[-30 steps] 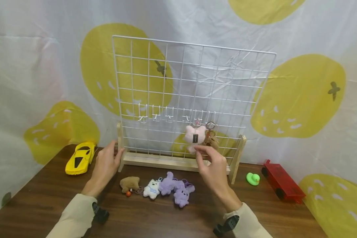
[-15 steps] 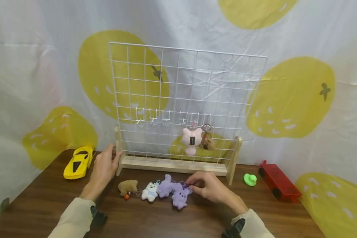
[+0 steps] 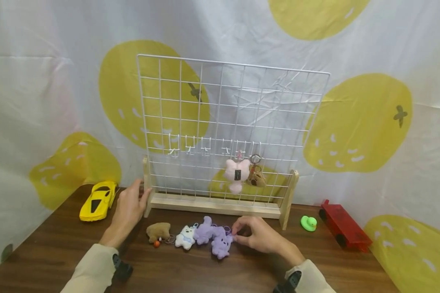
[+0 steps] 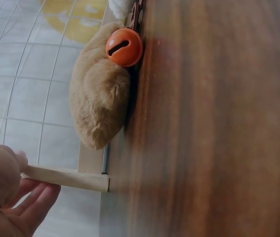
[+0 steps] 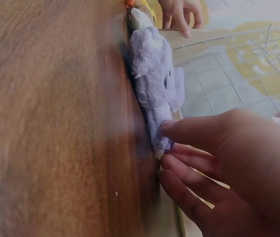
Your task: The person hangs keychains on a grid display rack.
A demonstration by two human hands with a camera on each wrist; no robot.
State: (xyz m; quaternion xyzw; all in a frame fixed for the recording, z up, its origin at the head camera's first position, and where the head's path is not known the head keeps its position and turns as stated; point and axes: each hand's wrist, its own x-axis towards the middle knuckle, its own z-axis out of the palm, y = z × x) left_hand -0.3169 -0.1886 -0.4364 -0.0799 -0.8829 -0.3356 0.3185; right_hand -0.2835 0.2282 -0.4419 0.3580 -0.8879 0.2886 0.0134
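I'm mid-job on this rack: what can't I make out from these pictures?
- Head view: any writing on the pink toy's black tag, too small to read.
- Right wrist view: part of the front purple toy, hidden by the thumb of the right hand.
- Right wrist view: the upper part of the left hand, cut off by the top edge.
- Left wrist view: most of the white toy, cut off by the top edge.

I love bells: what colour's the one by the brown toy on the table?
The bell is orange, clearest in the left wrist view.
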